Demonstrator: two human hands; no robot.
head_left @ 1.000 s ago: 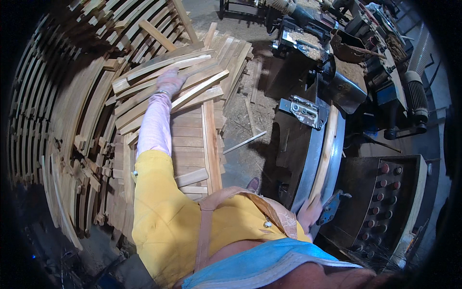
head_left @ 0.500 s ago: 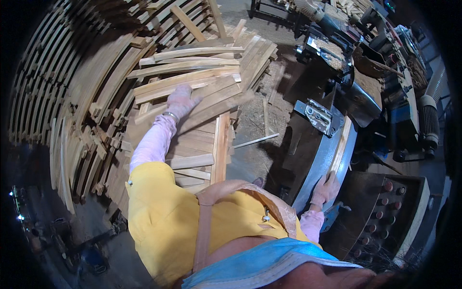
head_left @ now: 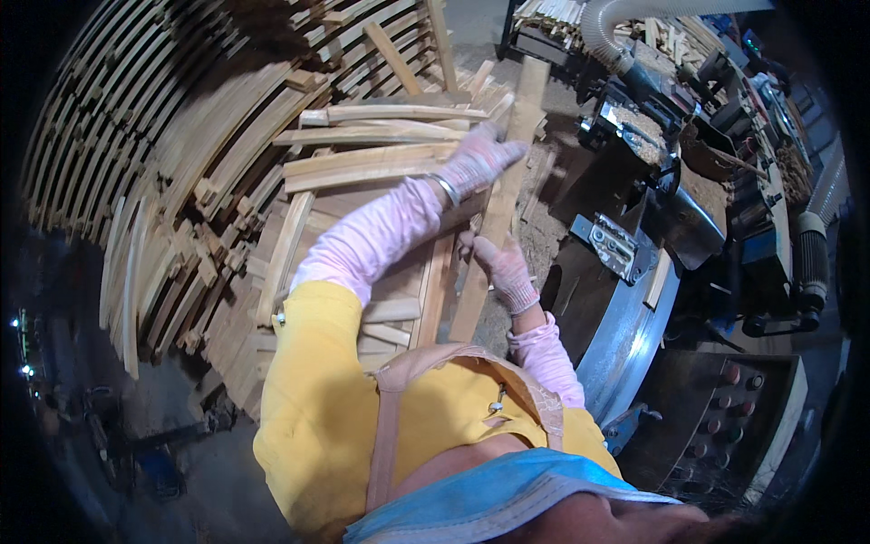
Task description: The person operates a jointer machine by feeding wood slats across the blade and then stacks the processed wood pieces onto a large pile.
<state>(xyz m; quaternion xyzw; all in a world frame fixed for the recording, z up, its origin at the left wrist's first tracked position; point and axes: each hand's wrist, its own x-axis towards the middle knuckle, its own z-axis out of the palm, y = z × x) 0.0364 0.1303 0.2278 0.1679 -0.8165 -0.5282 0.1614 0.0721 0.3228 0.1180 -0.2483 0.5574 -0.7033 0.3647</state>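
Observation:
A long pale wooden slat (head_left: 520, 118) stands out lengthwise before me, over the right side of a wood stack. My left hand (head_left: 478, 161), in a thin glove, grips its left edge partway up, with the thumb over its face. Lower down, my gloved right hand (head_left: 503, 267) is closed around the same slat from the right. Some fingers of both hands are hidden. Beside my left hand, curved wooden pieces (head_left: 367, 165) lie across the stack. Another wooden piece (head_left: 659, 277) rests on the metal machine table (head_left: 625, 340) to the right, apart from my hands.
Tall stacks of curved wooden parts (head_left: 149, 100) rise at the left. A woodworking machine with a metal guide bracket (head_left: 609, 245) and sawdust stands at the right, and a control box with round buttons (head_left: 725, 417) sits near me. A ribbed hose (head_left: 603, 36) runs behind.
My left hand has moved right, bringing a slat off the stack and turning it lengthwise. My right hand has left the piece on the machine table, now farther along it, and taken the slat.

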